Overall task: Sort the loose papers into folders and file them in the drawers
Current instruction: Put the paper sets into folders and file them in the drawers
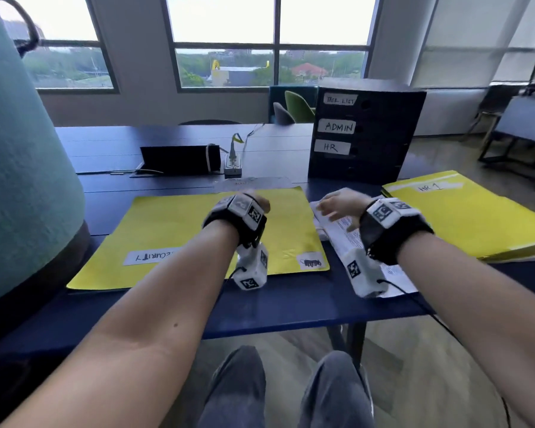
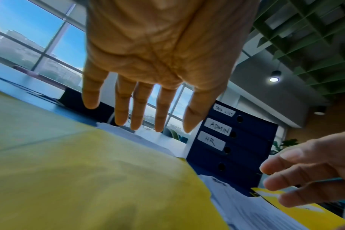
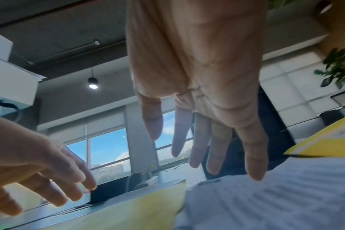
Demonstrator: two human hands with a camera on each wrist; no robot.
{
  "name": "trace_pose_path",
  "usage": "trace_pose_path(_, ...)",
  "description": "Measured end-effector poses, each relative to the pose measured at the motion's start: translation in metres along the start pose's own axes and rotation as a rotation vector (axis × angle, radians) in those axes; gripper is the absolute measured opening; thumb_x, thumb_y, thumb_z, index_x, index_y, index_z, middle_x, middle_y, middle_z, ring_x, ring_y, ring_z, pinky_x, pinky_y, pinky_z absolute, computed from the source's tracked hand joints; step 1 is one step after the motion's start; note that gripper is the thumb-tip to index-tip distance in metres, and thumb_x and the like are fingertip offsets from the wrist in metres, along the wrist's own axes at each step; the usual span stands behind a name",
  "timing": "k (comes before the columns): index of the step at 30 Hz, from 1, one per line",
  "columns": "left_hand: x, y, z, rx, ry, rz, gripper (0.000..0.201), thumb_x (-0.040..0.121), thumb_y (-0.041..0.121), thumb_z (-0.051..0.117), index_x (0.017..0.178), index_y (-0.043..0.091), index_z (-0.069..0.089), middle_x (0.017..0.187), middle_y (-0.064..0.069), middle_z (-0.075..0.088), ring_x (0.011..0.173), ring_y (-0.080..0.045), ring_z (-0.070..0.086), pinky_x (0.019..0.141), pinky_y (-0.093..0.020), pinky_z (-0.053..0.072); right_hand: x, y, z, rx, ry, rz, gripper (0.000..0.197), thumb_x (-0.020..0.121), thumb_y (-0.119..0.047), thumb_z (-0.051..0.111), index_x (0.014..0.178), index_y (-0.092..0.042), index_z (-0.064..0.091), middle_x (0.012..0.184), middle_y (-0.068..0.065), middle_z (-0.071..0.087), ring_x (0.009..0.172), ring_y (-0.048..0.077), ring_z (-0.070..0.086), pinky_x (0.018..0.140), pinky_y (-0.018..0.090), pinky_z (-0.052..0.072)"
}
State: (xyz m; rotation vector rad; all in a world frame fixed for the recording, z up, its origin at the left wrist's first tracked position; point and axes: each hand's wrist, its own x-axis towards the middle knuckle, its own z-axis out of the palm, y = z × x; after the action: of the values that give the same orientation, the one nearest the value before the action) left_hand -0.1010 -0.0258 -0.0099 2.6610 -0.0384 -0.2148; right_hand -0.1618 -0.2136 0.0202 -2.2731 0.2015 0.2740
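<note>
Dark blue desk [image 1: 291,307]: near its front edge a flat yellow paper folder [image 1: 173,230], labelled "SECURITY", lies under the open left hand [image 1: 254,202]. Beside it, printed white loose papers [image 1: 343,233] lie below the spread-fingered, empty right hand [image 1: 337,205]. Farther back stands a labelled dark drawer cabinet [image 1: 380,140].

Matt yellow card folder [image 1: 179,230] labelled SECURITY, white paper label. Printed white paper sheets [image 1: 346,239], slightly crumpled. Smooth dark-blue painted table [image 1: 291,307], faint sheen. Drawer unit [image 1: 380,134] matt dark board, paper labels. Teal rough fabric panel [image 1: 22,156].
</note>
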Motion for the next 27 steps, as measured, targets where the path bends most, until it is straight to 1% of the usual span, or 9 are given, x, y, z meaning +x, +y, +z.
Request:
trace_pose_path(3, 0.018, 0.040, 0.003, 0.035, -0.002, 0.101, 0.012, 0.088, 0.029, 0.059, 0.088, 0.018, 0.056, 0.101, -0.004, 0.061, 0.077, -0.020, 0.054, 0.055, -0.018, 0.044, 0.018, 0.022, -0.043, -0.057, 0.107, 0.076, 0.033, 0.095, -0.015, 0.051, 0.123, 0.002, 0.055, 0.117, 0.014, 0.057, 0.077, 0.014, 0.052, 0.052, 0.020, 0.034)
trace_pose_path(6, 0.032, 0.079, 0.014, 0.176, -0.031, 0.193, 0.013, 0.090, 0.029, 0.057, 0.087, 0.018, 0.051, 0.093, -0.007, 0.055, 0.081, -0.020, 0.053, 0.061, -0.025, 0.038, 0.036, 0.046, -0.071, -0.182, 0.161, 0.140, 0.035, 0.093, -0.015, 0.054, 0.121, 0.006, 0.057, 0.112, 0.016, 0.060, 0.093, 0.022, 0.052, 0.063, 0.026, 0.043)
trace_pose_path(11, 0.058, 0.116, 0.041, 0.359, -0.118, 0.240, 0.025, 0.090, 0.027, 0.057, 0.113, 0.017, 0.061, 0.118, -0.002, 0.056, 0.115, -0.026, 0.054, 0.082, -0.026, 0.039, 0.060, 0.085, -0.089, -0.316, 0.117, 0.177, 0.039, 0.091, -0.016, 0.055, 0.122, 0.007, 0.055, 0.098, 0.010, 0.046, 0.091, 0.020, 0.041, 0.064, 0.024, 0.036)
trace_pose_path(14, 0.078, 0.127, 0.058, 0.427, -0.214, 0.198, 0.025, 0.075, 0.040, 0.072, 0.094, 0.026, 0.065, 0.119, -0.004, 0.061, 0.103, -0.025, 0.060, 0.092, -0.038, 0.048, 0.062, 0.091, -0.086, -0.342, 0.017, 0.190, 0.035, 0.093, -0.017, 0.054, 0.117, 0.009, 0.057, 0.099, 0.012, 0.051, 0.085, 0.023, 0.048, 0.058, 0.024, 0.039)
trace_pose_path(17, 0.091, 0.136, 0.076, 0.418, -0.299, 0.165, 0.056, 0.058, 0.067, 0.072, 0.078, 0.015, 0.060, 0.088, -0.007, 0.065, 0.082, -0.023, 0.063, 0.086, -0.039, 0.051, 0.068, 0.097, -0.084, -0.326, -0.055, 0.187, 0.035, 0.092, -0.019, 0.056, 0.116, 0.006, 0.060, 0.114, 0.018, 0.060, 0.082, 0.021, 0.051, 0.057, 0.022, 0.041)
trace_pose_path(19, 0.087, 0.137, 0.086, 0.454, -0.325, 0.164, 0.072, 0.054, 0.073, 0.069, 0.093, 0.013, 0.065, 0.084, -0.005, 0.062, 0.083, -0.021, 0.061, 0.086, -0.039, 0.051, 0.070, 0.104, -0.084, -0.314, -0.053, 0.185, 0.035, 0.090, -0.022, 0.060, 0.117, 0.001, 0.061, 0.119, 0.016, 0.060, 0.090, 0.018, 0.048, 0.051, 0.018, 0.037)
trace_pose_path(22, 0.088, 0.137, 0.102, 0.565, -0.238, 0.188, 0.099, 0.056, 0.083, 0.055, 0.128, 0.016, 0.052, 0.106, -0.009, 0.056, 0.100, -0.024, 0.052, 0.087, -0.044, 0.049, 0.072, 0.115, -0.085, -0.271, -0.059, 0.165, 0.035, 0.086, -0.027, 0.065, 0.114, -0.007, 0.063, 0.108, 0.006, 0.061, 0.094, 0.014, 0.049, 0.056, 0.016, 0.035)
trace_pose_path(24, 0.088, 0.139, 0.105, 0.659, -0.135, 0.211, 0.110, 0.053, 0.090, 0.046, 0.133, 0.014, 0.046, 0.116, -0.016, 0.052, 0.106, -0.030, 0.052, 0.085, -0.049, 0.049, 0.076, 0.124, -0.087, -0.187, -0.070, 0.176, 0.032, 0.084, -0.026, 0.068, 0.111, -0.011, 0.064, 0.098, 0.001, 0.064, 0.084, 0.011, 0.052, 0.055, 0.016, 0.039)
trace_pose_path(27, 0.093, 0.140, 0.103, 0.686, -0.119, 0.243, 0.107, 0.055, 0.088, 0.046, 0.133, 0.014, 0.047, 0.117, -0.019, 0.051, 0.103, -0.030, 0.052, 0.083, -0.050, 0.050, 0.079, 0.131, -0.088, -0.110, -0.080, 0.217, 0.031, 0.083, -0.023, 0.069, 0.111, -0.011, 0.062, 0.077, -0.006, 0.055, 0.069, 0.007, 0.047, 0.040, 0.012, 0.036)
